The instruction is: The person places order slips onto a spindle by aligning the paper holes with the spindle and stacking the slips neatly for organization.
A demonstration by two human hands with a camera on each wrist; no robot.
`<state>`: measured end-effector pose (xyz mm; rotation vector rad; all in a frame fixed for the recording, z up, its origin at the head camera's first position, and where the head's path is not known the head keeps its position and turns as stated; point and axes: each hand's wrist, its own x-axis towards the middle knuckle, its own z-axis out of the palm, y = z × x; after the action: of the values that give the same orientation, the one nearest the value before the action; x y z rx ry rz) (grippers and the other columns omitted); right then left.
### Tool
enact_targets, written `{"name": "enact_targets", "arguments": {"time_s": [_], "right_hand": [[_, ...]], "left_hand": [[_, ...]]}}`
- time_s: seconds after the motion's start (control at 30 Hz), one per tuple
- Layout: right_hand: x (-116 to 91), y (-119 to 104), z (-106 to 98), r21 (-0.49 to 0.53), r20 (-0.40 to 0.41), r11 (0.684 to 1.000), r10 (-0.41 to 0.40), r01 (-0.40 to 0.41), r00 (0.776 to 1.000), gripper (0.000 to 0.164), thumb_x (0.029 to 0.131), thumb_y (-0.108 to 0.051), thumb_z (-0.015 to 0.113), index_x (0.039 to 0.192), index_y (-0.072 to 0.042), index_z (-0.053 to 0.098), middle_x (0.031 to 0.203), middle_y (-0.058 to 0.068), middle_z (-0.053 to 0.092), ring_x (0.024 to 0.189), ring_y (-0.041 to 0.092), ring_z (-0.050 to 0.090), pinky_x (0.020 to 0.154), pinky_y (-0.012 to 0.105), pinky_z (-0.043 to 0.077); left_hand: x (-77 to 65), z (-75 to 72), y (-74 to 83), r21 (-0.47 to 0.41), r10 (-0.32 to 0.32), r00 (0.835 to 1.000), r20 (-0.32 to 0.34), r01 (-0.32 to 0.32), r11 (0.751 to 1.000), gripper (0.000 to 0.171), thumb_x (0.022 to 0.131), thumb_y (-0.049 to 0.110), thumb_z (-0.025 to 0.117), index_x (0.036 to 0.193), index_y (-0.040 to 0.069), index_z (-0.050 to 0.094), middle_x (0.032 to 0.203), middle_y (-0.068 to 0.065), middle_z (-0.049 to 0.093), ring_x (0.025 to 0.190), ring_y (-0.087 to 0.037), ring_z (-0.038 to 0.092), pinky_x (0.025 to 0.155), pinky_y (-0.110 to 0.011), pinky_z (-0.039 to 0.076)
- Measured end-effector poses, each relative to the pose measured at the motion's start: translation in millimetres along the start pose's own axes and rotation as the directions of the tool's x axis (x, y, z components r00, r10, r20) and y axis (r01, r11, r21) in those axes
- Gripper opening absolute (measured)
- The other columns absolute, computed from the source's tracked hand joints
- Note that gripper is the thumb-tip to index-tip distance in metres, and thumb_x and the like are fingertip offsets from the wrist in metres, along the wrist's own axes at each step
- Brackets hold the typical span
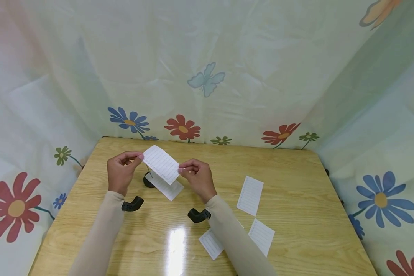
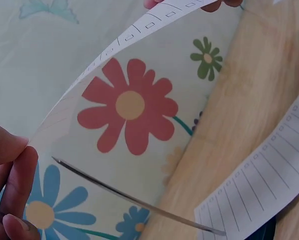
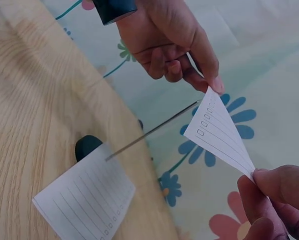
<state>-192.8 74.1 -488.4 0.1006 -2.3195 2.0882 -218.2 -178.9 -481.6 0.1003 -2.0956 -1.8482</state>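
Note:
Both hands hold one white lined paper slip (image 1: 161,164) in the air between them. My left hand (image 1: 135,156) pinches its far-left corner and my right hand (image 1: 184,169) pinches its near-right corner. In the left wrist view the slip (image 2: 114,50) arcs up from my left fingers (image 2: 12,175). Just below it stands a thin metal spike (image 3: 149,131) on a black base (image 3: 87,146), its tip close to the held slip (image 3: 222,132). Another slip (image 1: 166,187) sits impaled at the foot of the spike.
Three loose slips lie on the wooden table (image 1: 296,184) to my right: one (image 1: 250,195) further back, two (image 1: 262,236) (image 1: 211,243) near my right forearm. Flowered cloth walls (image 1: 207,76) close in the table on three sides.

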Motion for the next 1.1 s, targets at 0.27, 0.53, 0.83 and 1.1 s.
{"name": "enact_targets", "arguments": {"time_s": [0.27, 0.53, 0.83, 1.1], "right_hand": [[9.0, 5.5, 11.7, -0.030, -0.009, 0.999, 0.028, -0.028, 1.000, 0.008, 0.095, -0.012, 0.080, 0.102, -0.009, 0.080, 0.090, 0.010, 0.076, 0.080, 0.020, 0.068, 0.066, 0.021, 0.045], [10.3, 5.1, 14.6, -0.027, -0.002, 0.999, 0.040, -0.040, 0.999, 0.011, 0.095, -0.011, 0.080, 0.104, -0.004, 0.079, 0.087, 0.005, 0.077, 0.095, 0.045, 0.070, 0.066, 0.020, 0.046], [8.8, 8.1, 16.9, -0.043, 0.003, 0.998, 0.047, -0.047, 0.999, 0.008, 0.095, -0.008, 0.079, 0.102, -0.005, 0.079, 0.087, 0.009, 0.076, 0.081, 0.027, 0.067, 0.065, 0.020, 0.045], [10.3, 19.9, 20.0, -0.057, 0.007, 0.996, 0.070, -0.070, 0.997, 0.008, 0.094, -0.008, 0.079, 0.102, -0.006, 0.080, 0.083, 0.002, 0.075, 0.074, 0.009, 0.060, 0.064, 0.019, 0.043]], "left_hand": [[7.2, -2.3, -12.9, -0.013, -0.050, 0.998, -0.028, 0.049, 0.999, 0.023, 0.092, 0.018, 0.085, 0.105, -0.001, 0.082, 0.088, 0.014, 0.076, 0.069, -0.009, 0.049, 0.059, -0.020, 0.038], [8.8, -4.2, -12.8, -0.033, -0.074, 0.997, -0.025, 0.073, 0.997, 0.027, 0.092, 0.018, 0.086, 0.109, -0.003, 0.081, 0.089, 0.014, 0.076, 0.069, -0.007, 0.049, 0.060, -0.019, 0.039], [7.6, -7.0, -12.5, -0.061, -0.071, 0.997, -0.035, 0.069, 0.996, 0.015, 0.090, 0.012, 0.087, 0.102, 0.004, 0.083, 0.099, 0.002, 0.082, 0.069, -0.007, 0.054, 0.060, -0.018, 0.042], [6.3, -6.2, -18.0, -0.057, -0.084, 0.996, -0.021, 0.083, 0.995, 0.021, 0.091, 0.012, 0.085, 0.106, -0.002, 0.081, 0.092, 0.013, 0.078, 0.069, -0.007, 0.053, 0.059, -0.018, 0.041]]}}
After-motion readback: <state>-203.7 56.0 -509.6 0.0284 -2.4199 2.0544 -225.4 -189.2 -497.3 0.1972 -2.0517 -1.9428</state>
